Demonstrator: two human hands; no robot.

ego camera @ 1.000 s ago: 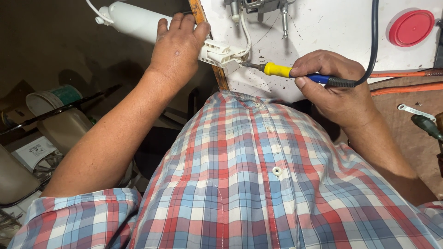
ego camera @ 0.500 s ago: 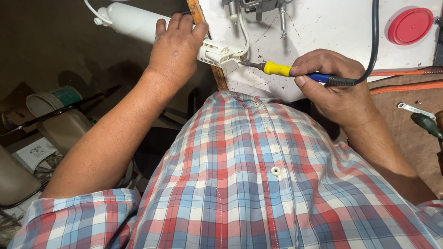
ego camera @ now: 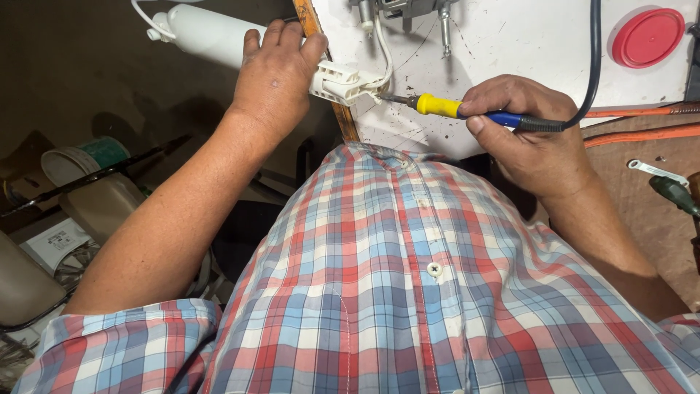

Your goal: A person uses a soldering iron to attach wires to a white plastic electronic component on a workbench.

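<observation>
At the white bench's near edge, my left hand (ego camera: 273,80) grips the white connector (ego camera: 337,80) steady; my right hand (ego camera: 536,135) pinches the soldering iron (ego camera: 467,111), tip best kept light against its wires.

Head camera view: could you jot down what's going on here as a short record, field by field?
Left hand: grips a white plastic connector at the edge of the white panel
Right hand: holds a soldering iron with a yellow and blue grip, tip at the connector's white wires
Cord: dark cable runs up from the iron
Nearby: red round cap, white cylinder
Clothing: plaid shirt
</observation>
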